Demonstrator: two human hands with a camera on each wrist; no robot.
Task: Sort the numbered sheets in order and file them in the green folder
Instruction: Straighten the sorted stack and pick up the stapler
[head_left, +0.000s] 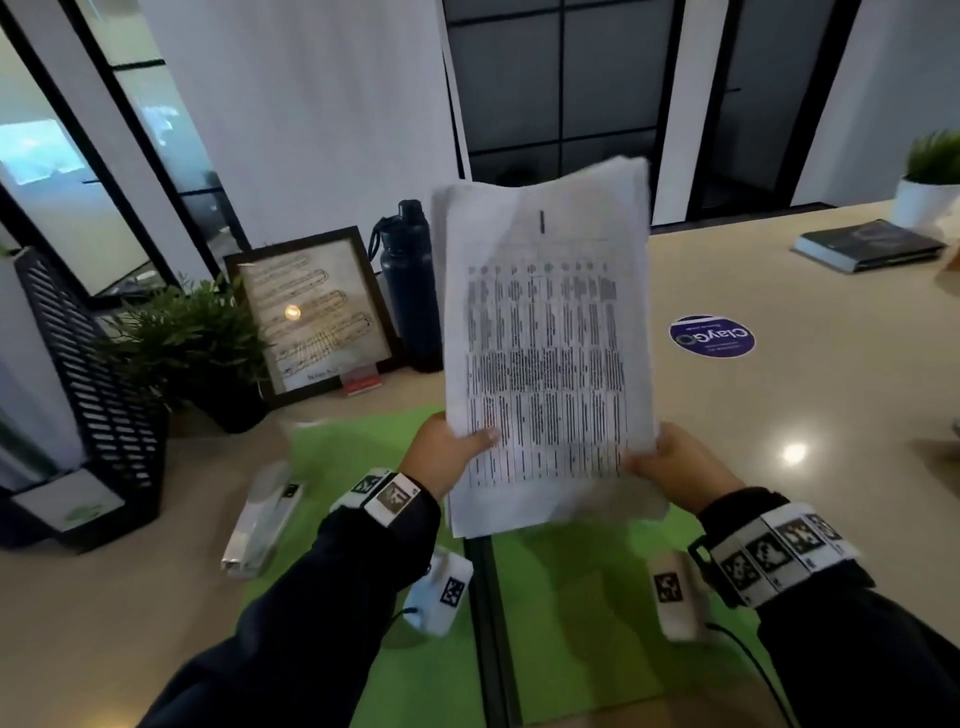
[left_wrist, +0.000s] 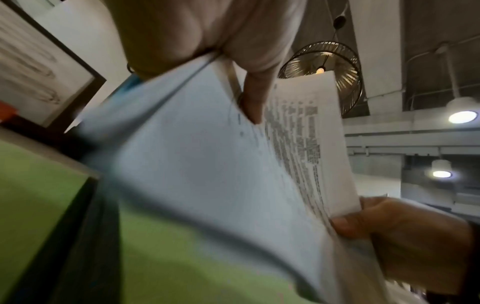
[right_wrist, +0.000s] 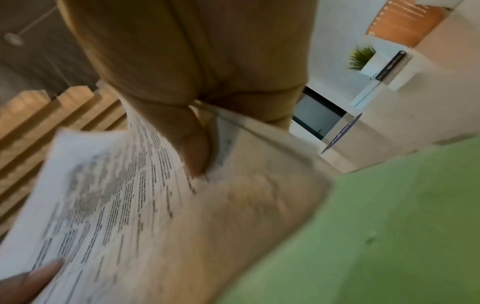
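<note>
Both hands pinch the stack of printed sheets (head_left: 545, 343) by its lower corners, left hand (head_left: 441, 457) with thumb on the front, right hand (head_left: 675, 465) likewise. Held upright, the stack hangs above the open green folder (head_left: 582, 613), which lies flat on the desk (head_left: 779, 405). Beyond the folder stand a framed picture (head_left: 311, 312) and dark bottle (head_left: 408, 280).

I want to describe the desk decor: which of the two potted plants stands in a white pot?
The plant at the far right corner, beside the dark book. The other, bushier plant at left has a dark pot.
</note>
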